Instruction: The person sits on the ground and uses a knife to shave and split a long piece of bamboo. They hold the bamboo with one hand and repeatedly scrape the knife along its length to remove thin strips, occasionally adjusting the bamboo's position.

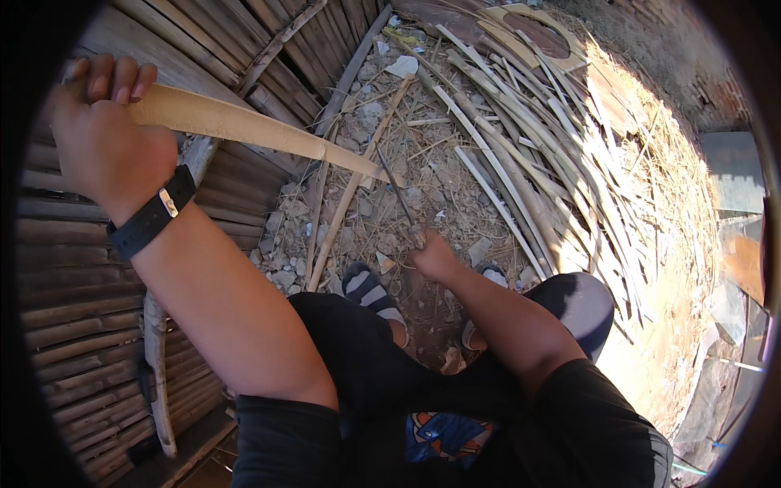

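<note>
Gripping one end of a long pale bamboo strip point(244, 124), the left hand point(102, 134) has its fingers point(114, 80) curled tight over the top edge, pressed together side by side, a black wristband point(150, 215) below them. From those fingers the strip runs out and away toward the thin knife blade point(396, 191), which meets its far end. The right hand point(433, 259) is closed around the knife handle point(416, 236), though from here its fingers are turned away and I cannot tell how they sit. Just beyond that fist lies stony ground littered with dry stalks, and past it a heap of split bamboo slats point(521, 138). Near the right knuckles a sandalled foot point(370, 291) rests on the dirt.
</note>
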### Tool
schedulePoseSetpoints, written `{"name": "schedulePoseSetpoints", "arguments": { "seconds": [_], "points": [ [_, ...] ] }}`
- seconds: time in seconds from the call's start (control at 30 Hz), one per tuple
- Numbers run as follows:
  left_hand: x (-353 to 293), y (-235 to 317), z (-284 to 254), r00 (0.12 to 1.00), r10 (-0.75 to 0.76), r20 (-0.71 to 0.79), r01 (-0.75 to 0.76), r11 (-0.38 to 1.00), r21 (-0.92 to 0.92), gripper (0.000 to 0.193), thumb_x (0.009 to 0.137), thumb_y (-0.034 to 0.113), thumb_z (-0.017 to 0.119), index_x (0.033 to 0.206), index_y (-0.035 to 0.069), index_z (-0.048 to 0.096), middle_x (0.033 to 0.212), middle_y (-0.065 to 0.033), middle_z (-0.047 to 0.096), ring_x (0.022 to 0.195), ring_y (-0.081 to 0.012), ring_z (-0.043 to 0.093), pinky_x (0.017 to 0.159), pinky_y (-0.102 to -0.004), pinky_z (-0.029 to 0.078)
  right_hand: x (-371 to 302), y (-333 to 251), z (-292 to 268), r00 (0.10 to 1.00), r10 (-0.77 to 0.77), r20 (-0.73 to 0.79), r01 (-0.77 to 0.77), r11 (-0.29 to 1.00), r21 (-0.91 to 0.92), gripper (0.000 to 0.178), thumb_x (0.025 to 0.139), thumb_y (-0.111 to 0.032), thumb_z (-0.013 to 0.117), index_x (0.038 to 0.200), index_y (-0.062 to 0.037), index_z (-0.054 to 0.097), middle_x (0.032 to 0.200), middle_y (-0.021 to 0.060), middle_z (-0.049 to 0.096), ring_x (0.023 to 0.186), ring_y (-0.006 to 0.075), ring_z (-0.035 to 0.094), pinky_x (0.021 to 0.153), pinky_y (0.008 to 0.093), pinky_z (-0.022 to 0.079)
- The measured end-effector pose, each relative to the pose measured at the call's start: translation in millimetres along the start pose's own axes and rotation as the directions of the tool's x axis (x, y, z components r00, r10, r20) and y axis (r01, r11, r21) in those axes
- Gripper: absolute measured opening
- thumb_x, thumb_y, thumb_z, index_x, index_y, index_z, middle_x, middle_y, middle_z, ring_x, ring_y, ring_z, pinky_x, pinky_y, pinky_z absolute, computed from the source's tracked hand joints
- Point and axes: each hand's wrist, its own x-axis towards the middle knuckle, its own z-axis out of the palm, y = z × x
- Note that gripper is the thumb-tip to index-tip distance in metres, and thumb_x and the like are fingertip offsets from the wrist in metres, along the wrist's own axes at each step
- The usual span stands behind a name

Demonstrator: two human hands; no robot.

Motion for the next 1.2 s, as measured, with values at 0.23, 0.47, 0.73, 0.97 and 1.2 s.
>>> {"name": "schedulePoseSetpoints", "arguments": {
  "seconds": [0.23, 0.47, 0.73, 0.97, 1.2],
  "points": [
    [21.4, -6.7, -77.4, 0.872, 0.007, 0.489, 0.253, 0.849, -0.464, 0.008, 0.09, 0.007, 0.041, 0.095, 0.004, 0.046, 0.079, -0.0046, 0.034, 0.069, -0.0164, 0.035, 0.066, -0.0299, 0.034, -29.7, -98.1, -12.1, 0.974, -0.14, 0.178, 0.112, 0.981, 0.16, 0.043, 0.079, -0.022, 0.067, 0.114, 0.0012, 0.057, 0.084, 0.0196, 0.064, 0.08, 0.0321, 0.064, 0.077, 0.0403, 0.049],
    [10.7, -6.2, -51.2, 0.999, -0.03, -0.022, 0.028, 0.994, -0.102, 0.009, 0.092, 0.013, 0.042, 0.097, 0.006, 0.046, 0.081, -0.0044, 0.035, 0.067, -0.0176, 0.035, 0.062, -0.0316, 0.033, -9.3, 33.2, 34.8, 0.985, 0.164, -0.046, -0.164, 0.986, -0.013, 0.043, 0.077, -0.021, 0.068, 0.111, 0.0029, 0.056, 0.086, 0.0258, 0.064, 0.081, 0.0387, 0.066, 0.075, 0.0471, 0.05],
    [21.4, -10.3, -75.5, 0.987, -0.009, 0.161, 0.039, 0.982, -0.183, 0.016, 0.089, 0.01, 0.041, 0.103, 0.004, 0.048, 0.081, -0.005, 0.035, 0.067, -0.0184, 0.036, 0.061, -0.0323, 0.035, -30.7, -78.3, 2.7, 0.972, -0.185, 0.142, 0.17, 0.979, 0.111, 0.041, 0.08, -0.02, 0.066, 0.112, 0.0039, 0.056, 0.094, 0.0272, 0.066, 0.093, 0.0391, 0.066, 0.081, 0.0446, 0.051],
    [18.6, -7.2, -70.5, 0.984, -0.043, 0.171, 0.076, 0.979, -0.19, 0.017, 0.089, 0.007, 0.039, 0.102, 0.003, 0.047, 0.082, -0.0052, 0.035, 0.068, -0.0186, 0.036, 0.063, -0.0319, 0.035, -31.4, -26.3, 11.7, 0.899, 0.409, 0.154, -0.429, 0.894, 0.128, 0.041, 0.082, -0.023, 0.066, 0.112, 0.003, 0.056, 0.088, 0.0235, 0.066, 0.086, 0.0337, 0.068, 0.076, 0.0432, 0.05],
    [19.5, -9.2, -65.3, 0.977, 0.012, 0.212, 0.03, 0.981, -0.193, 0.013, 0.089, 0.005, 0.04, 0.099, 0.003, 0.047, 0.08, -0.0046, 0.035, 0.067, -0.0175, 0.036, 0.062, -0.0312, 0.035, -31.6, -63.1, 4.3, 0.993, -0.07, 0.099, 0.063, 0.995, 0.075, 0.04, 0.079, -0.02, 0.066, 0.109, 0.0049, 0.055, 0.087, 0.0257, 0.065, 0.089, 0.0428, 0.065, 0.079, 0.0465, 0.051]
  ]
}}
